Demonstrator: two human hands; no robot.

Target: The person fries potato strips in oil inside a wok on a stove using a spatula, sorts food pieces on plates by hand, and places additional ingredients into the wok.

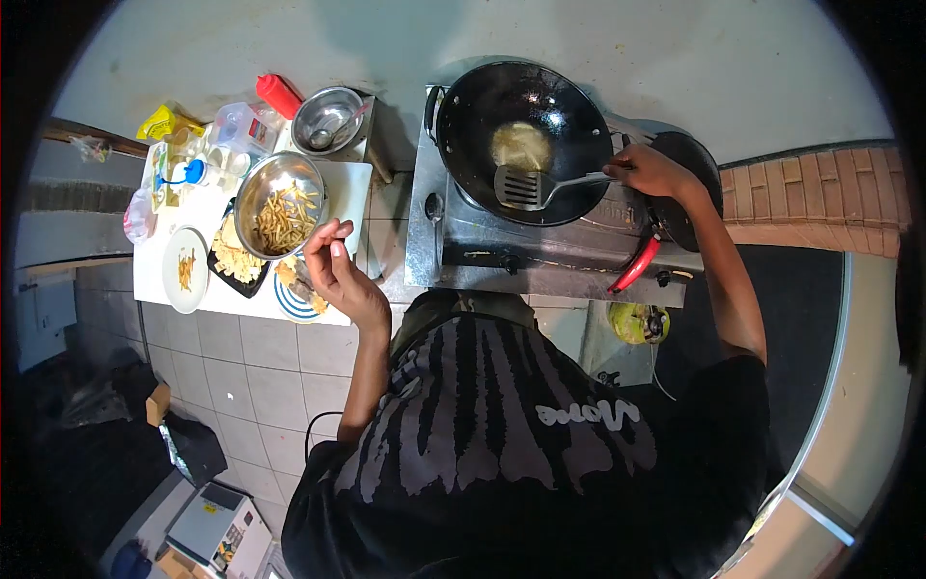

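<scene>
My right hand (648, 172) is closed around the handle of a slotted spatula (522, 188). The spatula's blade is inside a black wok (473, 106), beside a small pool of bubbling oil (522, 147). My left hand (345, 280) is raised near the right rim of a steel bowl (253, 183); its fingers are loosely bent, thumb apart, with nothing visible in them. Browned strips that look like fries (286, 220) lie in that bowl. Pale cut pieces (234, 253) are on a black tray beneath its lower left edge.
The wok stands on a metal stove (473, 265); right of it is a dark pan with a red handle (637, 265). On the white table are another steel bowl (307, 121), a red squeeze bottle (279, 96), an oval plate (185, 294) and a striped plate (294, 307).
</scene>
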